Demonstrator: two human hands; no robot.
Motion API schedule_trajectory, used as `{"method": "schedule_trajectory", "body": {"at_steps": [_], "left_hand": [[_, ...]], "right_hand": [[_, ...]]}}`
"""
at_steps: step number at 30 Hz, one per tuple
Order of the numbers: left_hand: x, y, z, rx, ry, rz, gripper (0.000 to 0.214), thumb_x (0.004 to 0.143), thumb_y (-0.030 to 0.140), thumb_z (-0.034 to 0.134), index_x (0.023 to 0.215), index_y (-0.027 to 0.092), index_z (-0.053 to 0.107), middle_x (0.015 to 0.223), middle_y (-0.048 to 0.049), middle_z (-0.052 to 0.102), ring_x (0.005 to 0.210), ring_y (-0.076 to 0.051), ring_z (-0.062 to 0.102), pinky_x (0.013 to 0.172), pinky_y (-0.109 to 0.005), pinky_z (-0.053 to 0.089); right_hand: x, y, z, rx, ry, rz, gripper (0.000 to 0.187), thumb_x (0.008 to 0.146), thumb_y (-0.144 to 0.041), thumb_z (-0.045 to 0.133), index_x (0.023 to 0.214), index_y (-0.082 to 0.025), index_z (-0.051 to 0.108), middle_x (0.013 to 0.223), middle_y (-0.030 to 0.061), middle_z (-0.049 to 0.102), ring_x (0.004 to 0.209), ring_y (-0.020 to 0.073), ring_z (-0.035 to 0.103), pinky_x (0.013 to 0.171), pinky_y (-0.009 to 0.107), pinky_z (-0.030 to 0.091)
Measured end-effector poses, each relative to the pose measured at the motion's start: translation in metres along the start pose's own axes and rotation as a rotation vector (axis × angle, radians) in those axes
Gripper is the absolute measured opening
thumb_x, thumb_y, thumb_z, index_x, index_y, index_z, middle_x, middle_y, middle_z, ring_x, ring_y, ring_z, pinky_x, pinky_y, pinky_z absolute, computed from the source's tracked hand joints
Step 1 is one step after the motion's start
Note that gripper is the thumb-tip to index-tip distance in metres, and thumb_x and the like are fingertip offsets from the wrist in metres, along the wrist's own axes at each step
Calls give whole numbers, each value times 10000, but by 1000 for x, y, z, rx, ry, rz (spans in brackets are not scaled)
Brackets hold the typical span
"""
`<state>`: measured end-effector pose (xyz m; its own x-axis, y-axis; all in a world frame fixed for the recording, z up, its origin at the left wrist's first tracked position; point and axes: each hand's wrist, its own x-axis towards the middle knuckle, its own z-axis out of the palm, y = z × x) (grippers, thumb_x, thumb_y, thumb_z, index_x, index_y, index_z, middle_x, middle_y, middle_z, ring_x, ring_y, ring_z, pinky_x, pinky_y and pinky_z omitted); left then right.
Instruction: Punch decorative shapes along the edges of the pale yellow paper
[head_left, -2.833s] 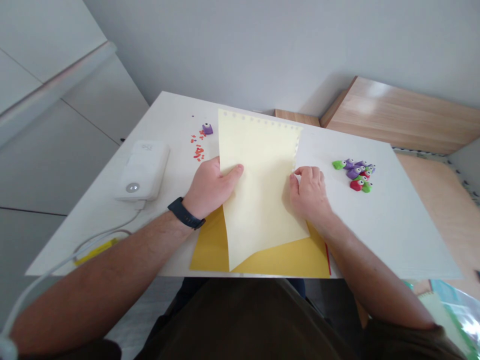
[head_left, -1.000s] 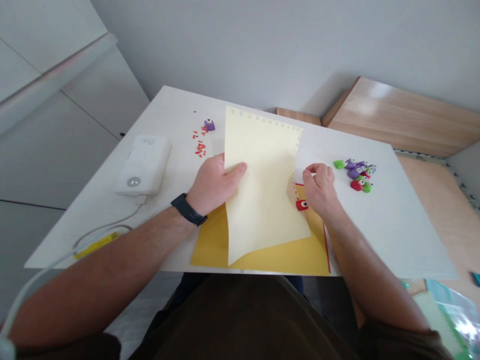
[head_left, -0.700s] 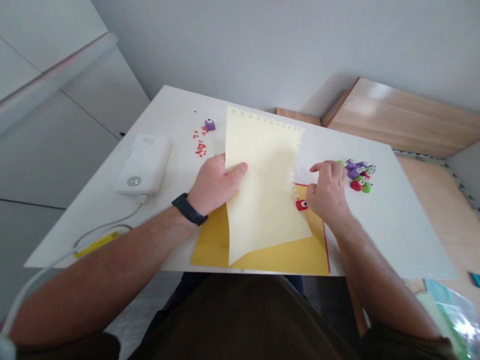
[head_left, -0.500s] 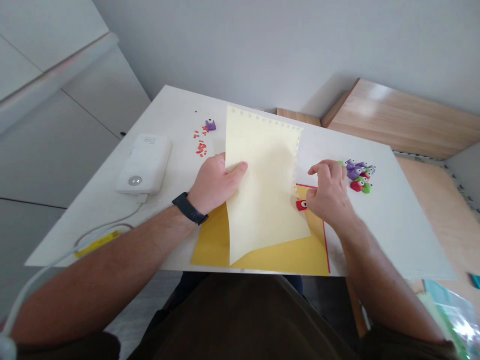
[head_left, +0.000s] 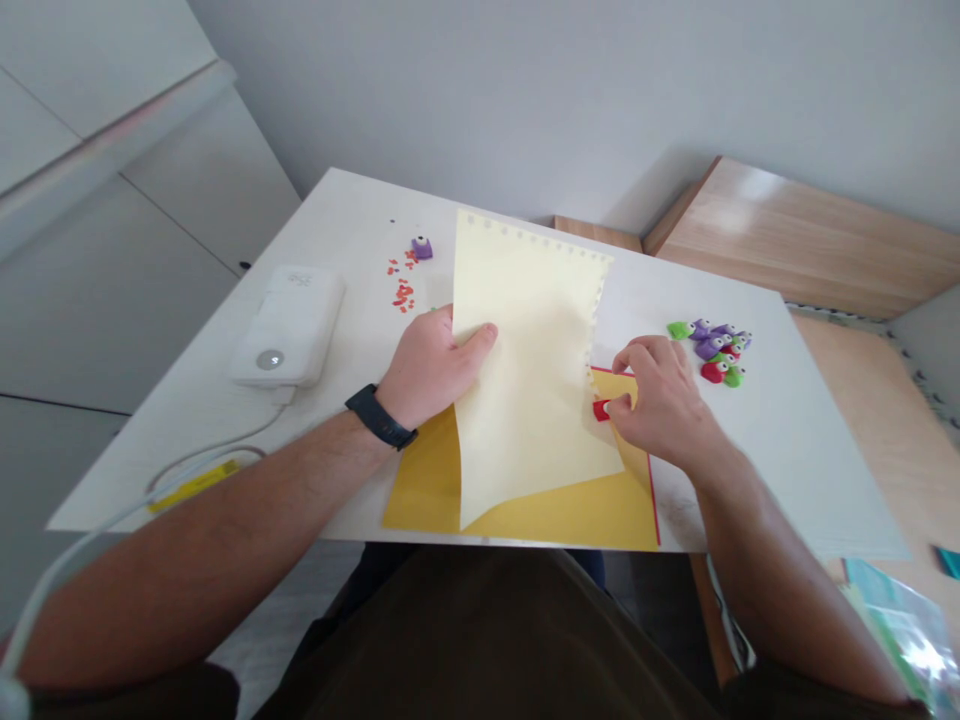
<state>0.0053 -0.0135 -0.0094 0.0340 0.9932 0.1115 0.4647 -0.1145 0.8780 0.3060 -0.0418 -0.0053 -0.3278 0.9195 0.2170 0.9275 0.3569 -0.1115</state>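
My left hand (head_left: 427, 368) is closed on the left edge of a pale yellow sheet (head_left: 529, 350), thumb on top, holding it lifted and tilted above a darker yellow sheet (head_left: 555, 510). Small holes run along the pale sheet's top and right edges. My right hand (head_left: 660, 400) is closed on a small red punch (head_left: 601, 409), which sits on the darker sheet beside the pale sheet's right edge. A dark watch is on my left wrist.
A heap of small green, purple and red punches (head_left: 712, 345) lies right of my hand. One purple punch (head_left: 422, 247) and red paper bits (head_left: 401, 290) lie at the back left. A white device (head_left: 289, 325) with a cable sits left. A wooden board (head_left: 810, 230) stands behind the white table (head_left: 787, 450).
My right hand let go of the red punch beside the sheet, reached toward the heap of punches, then came back and closed on the red punch. My left hand kept holding the pale sheet.
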Motion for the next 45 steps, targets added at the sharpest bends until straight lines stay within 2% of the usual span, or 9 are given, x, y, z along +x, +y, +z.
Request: {"method": "schedule_trajectory", "body": {"at_steps": [7, 11, 15, 23, 29, 34, 45], "left_hand": [[-1, 2, 0, -3, -11, -8, 383, 942, 423, 643, 1194, 168, 779, 1221, -92, 794, 1122, -315, 743, 981, -393, 587], [-2, 4, 0, -8, -6, -2, 382, 949, 414, 628, 1203, 168, 774, 1240, -88, 788, 1146, -318, 734, 996, -392, 580], [-2, 4, 0, 1, -14, -16, 387, 946, 418, 630, 1199, 165, 775, 1236, -92, 789, 1140, -321, 734, 990, -394, 584], [-1, 2, -1, 12, -15, 13, 388, 961, 409, 628, 1220, 158, 773, 1239, -94, 788, 1126, -309, 742, 974, -387, 586], [-2, 3, -1, 16, -12, 27, 388, 964, 399, 616, 1230, 163, 771, 1251, -89, 784, 1146, -308, 736, 1000, -388, 580], [-3, 6, -1, 15, -14, 13, 376, 953, 388, 611, 1207, 169, 780, 1240, -83, 789, 1137, -316, 740, 999, -401, 586], [-2, 5, -2, 15, -7, 6, 384, 945, 398, 622, 1209, 168, 781, 1239, -79, 790, 1144, -319, 736, 999, -394, 582]], "right_hand": [[-1, 0, 0, -84, -50, 42, 238, 762, -162, 659, 990, -202, 607, 1121, 148, 600, 1069, 353, 540, 911, 515, 477], [-2, -2, -5, -154, -98, 36, 44, 813, -209, 663, 832, -212, 623, 1027, 147, 615, 1023, 349, 536, 882, 514, 474], [-3, -3, -6, -198, -183, 11, 142, 886, -229, 617, 748, -210, 645, 939, 154, 630, 963, 335, 528, 841, 496, 471], [-5, 2, -2, -179, -234, -3, 236, 940, -267, 596, 715, -212, 643, 907, 125, 626, 913, 286, 533, 846, 455, 456], [-6, -5, -3, -261, -269, -27, 250, 997, -265, 523, 776, -212, 627, 937, 145, 639, 937, 313, 535, 791, 448, 441], [-5, -11, -5, -294, -284, -43, 228, 989, -251, 534, 782, -207, 619, 940, 168, 649, 955, 340, 546, 786, 468, 435], [-3, -15, -5, -341, -333, -72, 193, 991, -229, 524, 820, -201, 608, 939, 170, 655, 944, 334, 554, 773, 446, 422]]}}
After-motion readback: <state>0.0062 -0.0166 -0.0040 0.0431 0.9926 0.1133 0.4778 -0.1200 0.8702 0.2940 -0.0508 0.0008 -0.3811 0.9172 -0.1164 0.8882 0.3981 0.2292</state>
